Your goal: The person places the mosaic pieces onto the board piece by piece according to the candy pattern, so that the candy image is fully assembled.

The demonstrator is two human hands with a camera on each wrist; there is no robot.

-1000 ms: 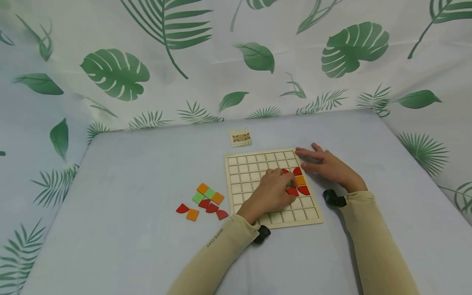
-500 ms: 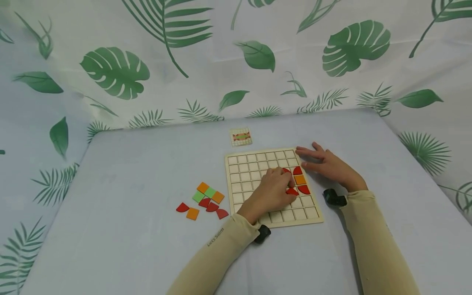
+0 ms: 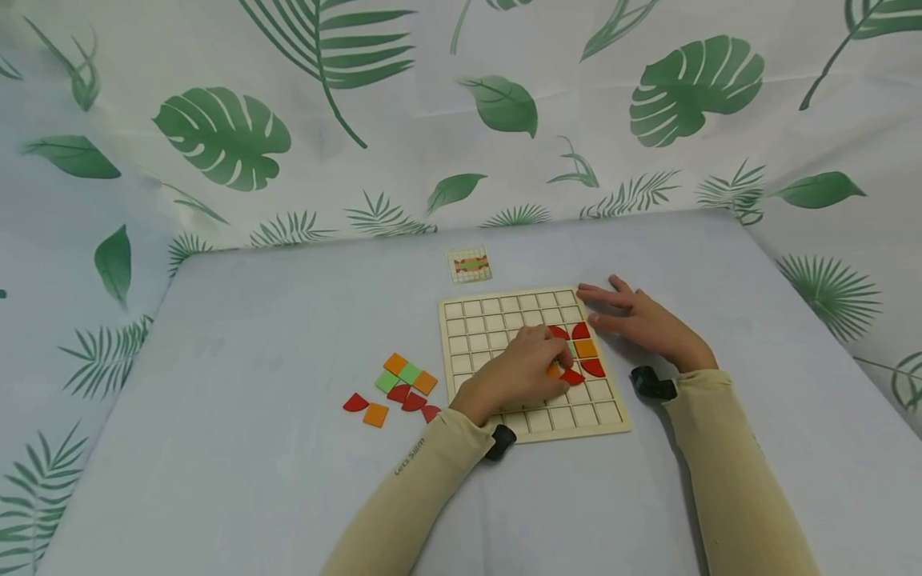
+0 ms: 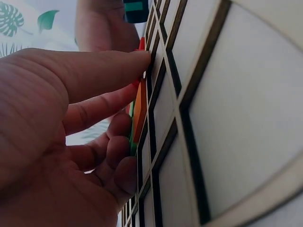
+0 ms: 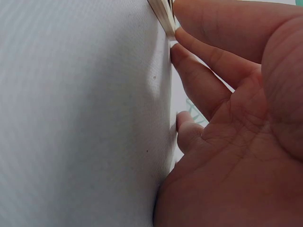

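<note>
My left hand (image 3: pixel 515 370) is over the wooden grid board (image 3: pixel 533 424). Its thumb and bent fingers are around an orange square tile (image 4: pixel 140 111), low against the grid; their exact contact is partly hidden. A green tile (image 4: pixel 133 147) shows by the fingertips. Red quarter-round tiles (image 3: pixel 593 368) and another orange square (image 3: pixel 587 349) lie in the board's right columns; a red one (image 3: pixel 572 377) is beside my left fingertips. My right hand (image 3: pixel 648 324) rests on the table with fingers extended, fingertips touching the board's right edge (image 5: pixel 165 21).
Left of the board lies a loose group of orange squares (image 3: pixel 375 414), green squares (image 3: pixel 409 374) and red quarter-rounds (image 3: pixel 355 402). A small pattern card (image 3: pixel 470 265) lies beyond the board. Leaf-printed cloth (image 3: pixel 403 104) stands behind the table.
My left hand has shifted slightly left, uncovering an orange tile between thumb and index finger and part of a green tile. Its sleeve now covers part of a loose red tile. My right hand stays put.
</note>
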